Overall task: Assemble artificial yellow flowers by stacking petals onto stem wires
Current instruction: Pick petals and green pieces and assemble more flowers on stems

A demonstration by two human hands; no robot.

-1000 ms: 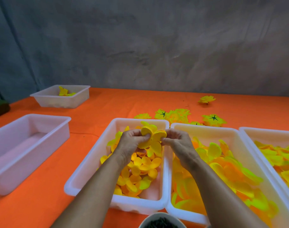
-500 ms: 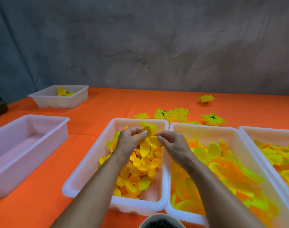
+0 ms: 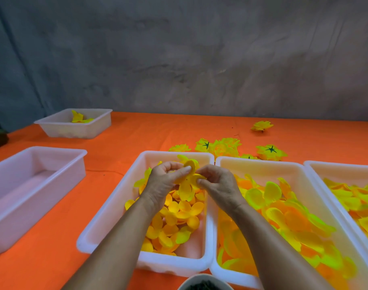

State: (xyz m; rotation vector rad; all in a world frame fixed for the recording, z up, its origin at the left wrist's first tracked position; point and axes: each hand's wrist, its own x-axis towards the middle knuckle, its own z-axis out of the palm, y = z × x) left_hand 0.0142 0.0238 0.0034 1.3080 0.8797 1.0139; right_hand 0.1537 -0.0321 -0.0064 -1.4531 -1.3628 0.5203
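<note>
Head view: both hands (image 3: 191, 182) on petal piece (image 3: 186, 188)

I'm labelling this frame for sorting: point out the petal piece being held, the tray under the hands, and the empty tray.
petal piece (image 3: 186, 190), head view, on its hanging lower petal.
small-petal tray (image 3: 114, 206), head view, on its left wall.
empty tray (image 3: 32, 208), head view, on its near wall.

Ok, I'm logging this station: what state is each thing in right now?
Left hand: pinching the petal piece.
Right hand: pinching it too.
Petal piece: held above the middle tray.
Middle tray: partly filled with small petals.
Left tray: empty.
Finished flowers: lying on the cloth.
</note>
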